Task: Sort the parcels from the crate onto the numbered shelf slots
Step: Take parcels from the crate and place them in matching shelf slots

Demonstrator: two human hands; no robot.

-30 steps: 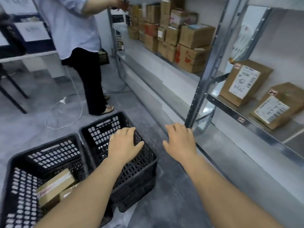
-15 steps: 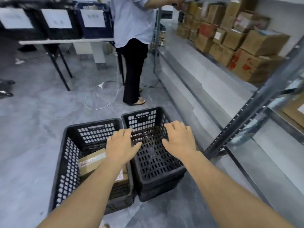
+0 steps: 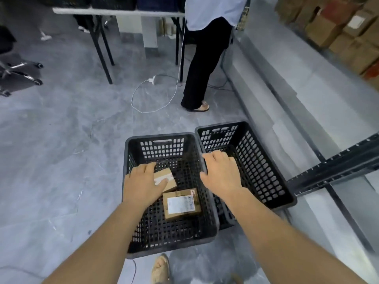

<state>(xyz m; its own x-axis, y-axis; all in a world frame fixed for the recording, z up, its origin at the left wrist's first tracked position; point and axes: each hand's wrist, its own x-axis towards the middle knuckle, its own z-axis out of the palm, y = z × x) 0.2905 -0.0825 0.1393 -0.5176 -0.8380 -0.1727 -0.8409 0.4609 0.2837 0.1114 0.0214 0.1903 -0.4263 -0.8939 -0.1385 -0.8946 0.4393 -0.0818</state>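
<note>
Likely light, stiff: grip centre-frame parcel [image 3: 165, 177] across side faces with left hand [image 3: 143, 185], fingers spread above; right hand [image 3: 222, 175] slack-fingered, empty

A brown cardboard parcel [image 3: 180, 203] is laid flat, white label up, in a black perforated crate [image 3: 160, 136]. A second parcel [image 3: 166, 175] is set just beyond it, partly hidden.

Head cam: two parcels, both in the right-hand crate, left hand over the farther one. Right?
Not quite: wrong crate. The head view shows the farther parcel and the nearer parcel both in the left-hand crate. The right-hand crate shows no parcel. The rest holds: there are two parcels, and the left hand is over the farther one.
</note>
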